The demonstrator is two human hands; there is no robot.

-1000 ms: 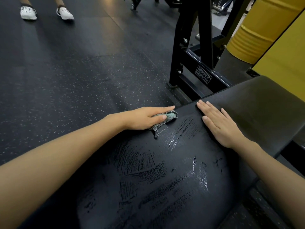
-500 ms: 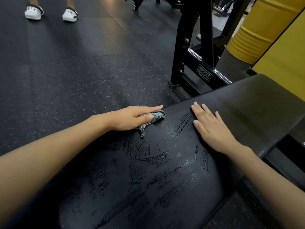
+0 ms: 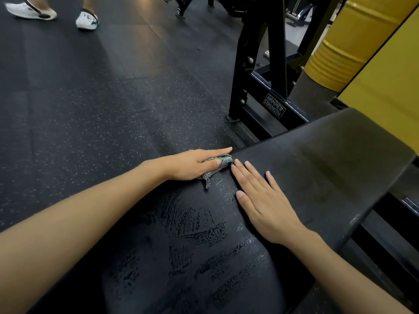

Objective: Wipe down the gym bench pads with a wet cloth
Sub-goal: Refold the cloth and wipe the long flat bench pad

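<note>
The dark speckled rubber floor (image 3: 90, 98) fills the left and far side of the scene. From the near edge a black bench pad (image 3: 199, 264) runs away to the right, its near stretch glossy with streaky wet marks, its far stretch (image 3: 328, 159) matte and dry-looking. Beyond it on the right stand a black steel machine frame (image 3: 272, 64) with a "HAMMER STRENGTH" label (image 3: 274, 108), a yellow column (image 3: 340, 46) and a yellow wall (image 3: 385, 75). Both bare forearms reach in from the near side. The right hand (image 3: 265, 205) lies flat on the pad, fingers straight and slightly spread, holding nothing. The left hand (image 3: 192, 165) sits at the pad's left edge, fingers laid over and thumb pressed against a bunched teal-and-grey cloth (image 3: 221, 163), gripping it against the pad just beside the right fingertips (image 3: 235, 164). Far left, another person's two white shoes (image 3: 87, 20) stand on the floor.
</note>
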